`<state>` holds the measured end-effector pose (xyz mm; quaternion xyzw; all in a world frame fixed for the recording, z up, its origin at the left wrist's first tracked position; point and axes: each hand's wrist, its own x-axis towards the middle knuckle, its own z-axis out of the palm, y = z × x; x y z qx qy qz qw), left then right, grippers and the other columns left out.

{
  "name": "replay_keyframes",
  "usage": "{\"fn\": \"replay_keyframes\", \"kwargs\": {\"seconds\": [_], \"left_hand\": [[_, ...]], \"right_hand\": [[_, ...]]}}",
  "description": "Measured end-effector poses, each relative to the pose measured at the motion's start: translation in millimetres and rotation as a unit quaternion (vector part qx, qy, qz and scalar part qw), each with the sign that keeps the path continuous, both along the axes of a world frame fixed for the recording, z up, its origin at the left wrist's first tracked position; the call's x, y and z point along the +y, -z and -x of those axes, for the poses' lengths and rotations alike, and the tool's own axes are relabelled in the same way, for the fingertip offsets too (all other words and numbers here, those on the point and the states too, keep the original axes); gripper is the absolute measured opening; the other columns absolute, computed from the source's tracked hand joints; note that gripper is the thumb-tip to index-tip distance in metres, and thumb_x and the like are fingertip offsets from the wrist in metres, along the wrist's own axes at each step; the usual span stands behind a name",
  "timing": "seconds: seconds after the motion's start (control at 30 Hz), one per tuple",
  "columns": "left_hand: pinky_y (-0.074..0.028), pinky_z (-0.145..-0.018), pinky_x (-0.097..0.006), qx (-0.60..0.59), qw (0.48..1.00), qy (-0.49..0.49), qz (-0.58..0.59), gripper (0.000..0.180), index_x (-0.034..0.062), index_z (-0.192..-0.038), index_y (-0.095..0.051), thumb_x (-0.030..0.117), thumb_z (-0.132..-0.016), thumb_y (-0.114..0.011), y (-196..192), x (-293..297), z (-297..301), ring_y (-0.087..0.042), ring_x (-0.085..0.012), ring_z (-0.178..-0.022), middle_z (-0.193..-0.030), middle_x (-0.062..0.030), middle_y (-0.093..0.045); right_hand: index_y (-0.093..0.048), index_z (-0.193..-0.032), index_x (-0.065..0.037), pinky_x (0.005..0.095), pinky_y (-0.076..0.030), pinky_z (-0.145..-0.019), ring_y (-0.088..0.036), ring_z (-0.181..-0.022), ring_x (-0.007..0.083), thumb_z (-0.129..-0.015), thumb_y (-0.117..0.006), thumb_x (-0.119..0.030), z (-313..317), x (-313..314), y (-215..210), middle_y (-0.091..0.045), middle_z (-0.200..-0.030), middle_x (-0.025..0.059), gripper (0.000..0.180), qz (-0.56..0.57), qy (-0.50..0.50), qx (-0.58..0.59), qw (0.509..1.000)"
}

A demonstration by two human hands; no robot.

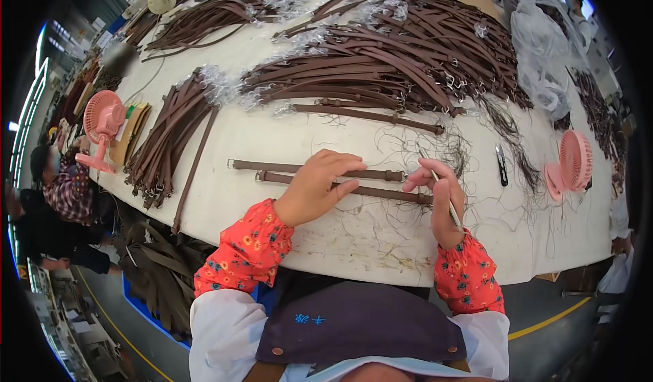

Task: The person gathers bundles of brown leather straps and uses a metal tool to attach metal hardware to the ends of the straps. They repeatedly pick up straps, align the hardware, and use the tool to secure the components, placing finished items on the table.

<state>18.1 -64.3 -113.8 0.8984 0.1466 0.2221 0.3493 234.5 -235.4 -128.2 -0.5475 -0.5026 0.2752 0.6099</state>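
Observation:
Two brown leather straps lie side by side on the white table (381,246) in front of me. My left hand (316,186) rests flat on the nearer strap (381,192), fingers spread across both. The farther strap (272,166) has metal buckles at its ends. My right hand (442,202) is closed around a thin metal tool (443,193), its tip near the right end of the nearer strap. Loose dark threads lie scattered around the right hand.
Big piles of brown straps (401,56) cover the far half of the table, another bundle (166,137) lies left. Black snips (501,164) and a pink fan (570,161) sit right; another pink fan (102,127) left. A person (58,185) sits at left.

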Motion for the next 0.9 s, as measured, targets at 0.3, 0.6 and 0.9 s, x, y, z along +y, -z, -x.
{"fn": "replay_keyframes", "kwargs": {"seconds": [0.3, 0.6, 0.9], "left_hand": [[-0.045, -0.100, -0.042, 0.041, 0.999, 0.006, -0.029, 0.033, 0.0062, -0.120, -0.068, 0.008, -0.087, -0.073, -1.6, 19.2, 29.8, -0.061, -0.0300, -0.112, -0.118, -0.0123, -0.069], [-0.041, -0.103, -0.047, 0.127, 0.924, -0.214, -0.290, 0.035, 0.0084, -0.120, -0.066, -0.001, -0.086, -0.064, -28.0, 46.4, 81.6, -0.061, -0.0297, -0.110, -0.114, -0.0106, -0.069], [-0.042, -0.105, -0.045, 0.148, 0.982, -0.036, -0.112, 0.049, 0.0088, -0.127, -0.063, 0.006, -0.080, -0.076, -37.1, 21.5, 69.6, -0.054, -0.0345, -0.122, -0.134, -0.0125, -0.060]], "right_hand": [[-0.052, -0.131, -0.001, 0.0349, -0.051, -0.088, -0.069, -0.091, 0.0198, -0.111, -0.038, -0.033, 2.3, 4.4, 2.5, -0.068, -0.101, 0.0130, 0.041, 0.024, -0.023, -0.087, 0.996], [-0.060, -0.105, -0.009, 0.0332, -0.051, -0.072, -0.065, -0.076, 0.0241, -0.094, -0.067, -0.012, -35.1, -3.1, -2.4, -0.072, -0.095, 0.0076, 0.013, 0.014, 0.007, -0.280, 0.960], [-0.056, -0.096, -0.010, 0.0414, -0.043, -0.088, -0.058, -0.087, 0.0284, -0.076, -0.079, -0.013, -39.6, -9.7, -26.8, -0.061, -0.086, 0.0042, 0.031, 0.088, -0.059, -0.446, 0.889]]}}
